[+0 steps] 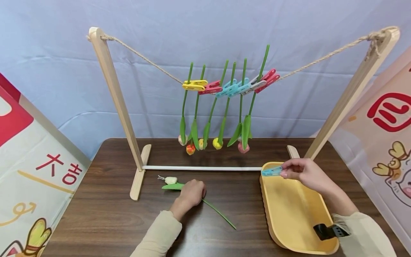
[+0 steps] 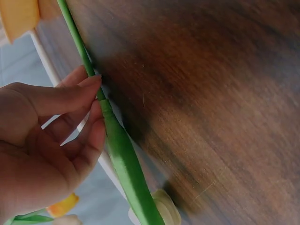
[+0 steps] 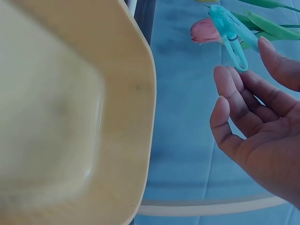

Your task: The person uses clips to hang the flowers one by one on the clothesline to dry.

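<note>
Near the middle of the table, my left hand [image 1: 192, 193] pinches the green stem [image 2: 79, 44] of an artificial tulip with a cream-white bloom [image 1: 171, 180]. The bloom points left and the stem's end slants toward the front right; the left wrist view shows the stem between thumb and fingers, close over the wood. My right hand [image 1: 303, 174] holds a light blue clothespin [image 1: 271, 171] by its handle end, thumb on one side and fingers on the other. It is above the far rim of a yellow basin [image 1: 271, 228]. In the right wrist view the clothespin [image 3: 229, 35] overlaps a hanging pink tulip.
Several tulips hang upside down, held by colored clothespins [image 1: 212, 87] on a twine rope [image 1: 144, 61]. The rope spans two wooden posts [image 1: 115, 92] joined low down by a white rod [image 1: 199, 168]. Printed panels [image 1: 35, 171] flank the brown table [image 1: 106, 221].
</note>
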Available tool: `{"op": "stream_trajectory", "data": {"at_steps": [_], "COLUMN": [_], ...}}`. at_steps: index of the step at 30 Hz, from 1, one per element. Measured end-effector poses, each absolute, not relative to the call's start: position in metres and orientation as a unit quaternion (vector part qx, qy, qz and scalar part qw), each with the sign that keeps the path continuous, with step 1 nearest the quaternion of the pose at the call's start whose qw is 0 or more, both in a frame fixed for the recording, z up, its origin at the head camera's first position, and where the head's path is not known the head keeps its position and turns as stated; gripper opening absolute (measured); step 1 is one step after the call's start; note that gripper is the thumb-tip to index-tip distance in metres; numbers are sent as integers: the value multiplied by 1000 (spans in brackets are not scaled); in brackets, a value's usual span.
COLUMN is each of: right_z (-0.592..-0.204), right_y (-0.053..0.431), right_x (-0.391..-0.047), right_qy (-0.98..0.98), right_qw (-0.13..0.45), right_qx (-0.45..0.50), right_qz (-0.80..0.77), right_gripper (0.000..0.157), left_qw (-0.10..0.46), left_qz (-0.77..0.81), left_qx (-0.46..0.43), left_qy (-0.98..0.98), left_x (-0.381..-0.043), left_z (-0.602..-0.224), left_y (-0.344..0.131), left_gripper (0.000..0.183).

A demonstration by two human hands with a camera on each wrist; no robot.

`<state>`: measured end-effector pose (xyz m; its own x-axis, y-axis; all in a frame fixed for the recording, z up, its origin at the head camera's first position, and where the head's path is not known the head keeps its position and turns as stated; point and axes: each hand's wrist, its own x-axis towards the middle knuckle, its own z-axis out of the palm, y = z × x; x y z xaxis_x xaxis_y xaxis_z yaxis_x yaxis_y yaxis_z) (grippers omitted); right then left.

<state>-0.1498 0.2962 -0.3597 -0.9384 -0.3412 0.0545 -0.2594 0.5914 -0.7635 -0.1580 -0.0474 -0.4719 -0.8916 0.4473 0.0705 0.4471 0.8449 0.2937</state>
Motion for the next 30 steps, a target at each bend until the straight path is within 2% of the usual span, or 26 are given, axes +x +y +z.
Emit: {"op": "stream_trajectory", "data": {"at_steps": [10,18,26,30], "right_z": [-359,-359,-360,-361], "right_y": [305,312,312,313], "right_x": [-148,-145,-147,-148], "right_qy": [898,914,923,924], "right_qw": [48,1,-66,-73], "right_qx": [-156,-146,-152,-157], "right_qz": [-409,-380,-348,-341], "right_gripper": [21,15,3,4], "left_qw": [2,-40,-112,-121], "left_qz": [199,249,316,333], "left_qx": [247,247,242,243], "left_qy": [948,936,911,903], "left_x": [-158,-166,-173,-177], "left_z": [-466,-444,-420,-404], "left_y": [-56,-60,-49,-37], "left_gripper": [28,27,23,19]}}
